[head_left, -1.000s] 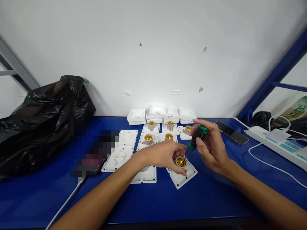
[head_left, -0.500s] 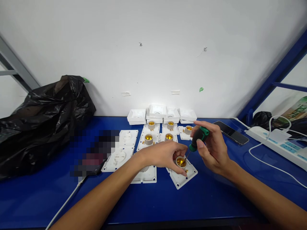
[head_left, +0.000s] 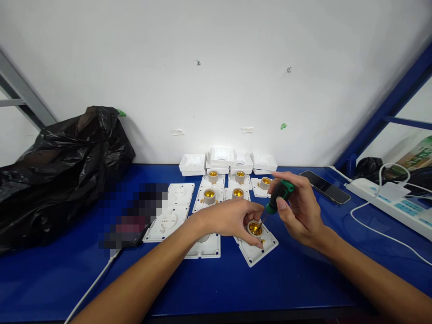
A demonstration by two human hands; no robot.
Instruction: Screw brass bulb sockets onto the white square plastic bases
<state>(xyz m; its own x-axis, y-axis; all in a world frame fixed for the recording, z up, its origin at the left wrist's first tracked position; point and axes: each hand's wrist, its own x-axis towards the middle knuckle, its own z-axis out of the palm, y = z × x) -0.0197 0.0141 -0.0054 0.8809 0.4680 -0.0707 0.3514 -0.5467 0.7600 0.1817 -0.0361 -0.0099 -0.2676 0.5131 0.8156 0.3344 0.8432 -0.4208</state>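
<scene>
My right hand (head_left: 299,207) is closed around the black and green handle of a screwdriver (head_left: 281,195). The screwdriver leans, its tip inside a brass-lined lamp socket (head_left: 254,229). That socket sits on a square white base plate (head_left: 258,249), turned askew on the blue table. Thumb and fingers of my left hand (head_left: 232,218) close round the socket's left side and rim, holding it. Behind my hands stand more white plates with sockets, such as one socket (head_left: 209,196) at the middle. Under my left forearm, another white plate (head_left: 205,248) is partly hidden.
White square covers (head_left: 192,164) are stacked along the wall. Two plates without sockets (head_left: 165,222) lie at left, beside a blurred dark object with a white cable (head_left: 91,285). A black plastic bag (head_left: 67,175) fills the left. A phone (head_left: 326,186) and power strip (head_left: 401,204) lie at right.
My right hand has shifted very slightly, with the screwdriver handle turned a little in its fingers. The left hand, socket and plate look the same.
</scene>
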